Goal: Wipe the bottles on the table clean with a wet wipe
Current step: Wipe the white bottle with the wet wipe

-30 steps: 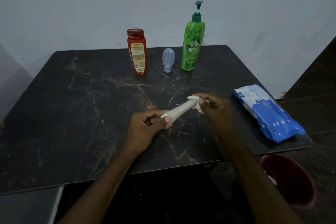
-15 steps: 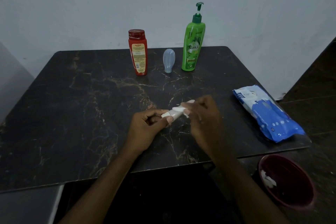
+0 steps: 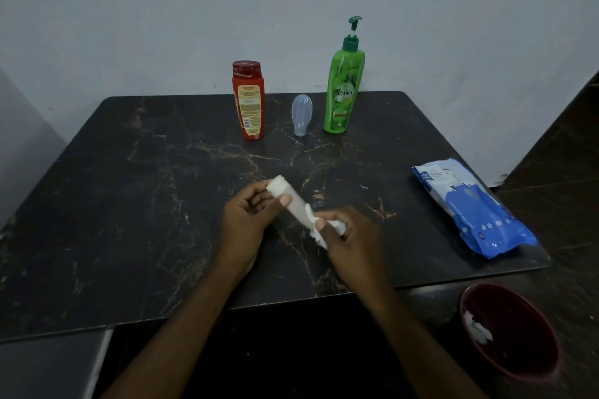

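Note:
My left hand grips a small white tube-like bottle over the middle of the dark marble table. The bottle slants from upper left down to the right. My right hand pinches a crumpled white wet wipe against the bottle's lower end. At the back of the table stand a red bottle, a small pale blue bottle and a tall green pump bottle.
A blue and white pack of wet wipes lies near the table's right edge. A dark red bin with a used white wipe in it sits on the floor at the lower right. A pale wall rises behind the table.
The white bottle has turned: its far end swung from pointing right to pointing left. My right hand with the wipe moved down toward me, to the bottle's lower end.

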The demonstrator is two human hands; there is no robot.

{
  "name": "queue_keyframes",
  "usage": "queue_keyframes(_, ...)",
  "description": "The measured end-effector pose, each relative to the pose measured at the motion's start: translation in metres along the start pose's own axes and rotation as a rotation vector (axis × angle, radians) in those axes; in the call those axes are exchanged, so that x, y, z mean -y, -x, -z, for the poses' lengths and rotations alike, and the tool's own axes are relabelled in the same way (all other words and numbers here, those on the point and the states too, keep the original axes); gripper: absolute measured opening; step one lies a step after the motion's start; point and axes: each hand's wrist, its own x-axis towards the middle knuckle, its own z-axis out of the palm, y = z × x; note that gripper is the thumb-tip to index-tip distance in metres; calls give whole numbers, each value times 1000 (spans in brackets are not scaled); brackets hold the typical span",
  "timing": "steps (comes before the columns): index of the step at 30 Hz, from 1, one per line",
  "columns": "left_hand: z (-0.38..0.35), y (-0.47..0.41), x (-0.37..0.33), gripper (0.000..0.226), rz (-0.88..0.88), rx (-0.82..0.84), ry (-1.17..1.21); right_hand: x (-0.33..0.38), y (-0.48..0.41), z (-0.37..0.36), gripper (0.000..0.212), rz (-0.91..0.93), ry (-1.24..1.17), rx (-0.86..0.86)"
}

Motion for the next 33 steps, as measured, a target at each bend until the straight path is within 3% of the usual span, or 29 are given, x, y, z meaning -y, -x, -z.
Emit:
queue_keyframes(3,0,-1,2,33,38,13,3,7,14,-14,8,51,-71,63)
queue_keyframes(8,-1,-5,-5,27,-4,112,-221,7,11,-10,9,45,-95,85)
queue_keyframes(12,4,-14,-13,28,-163,234,-682,-10,-7,7,16,22,-12,86)
queue_keyframes(15,4,-20,-12,29,-257,353,-882,-20,-18,14,14,36,42,73)
queue_keyframes(18,6,-23,-6,25,-345,424,-911,-23,-23,16,18,41,63,32)
queue_keyframes(21,9,-27,-1,20,-414,393,-924,-24,-23,16,21,99,81,6)
queue_keyframes(28,17,-27,8,36,-431,469,-1035,-9,-30,6,12,238,65,-73)
queue_keyframes(33,19,-30,10,36,-417,463,-1063,-5,-41,-5,22,222,161,4)
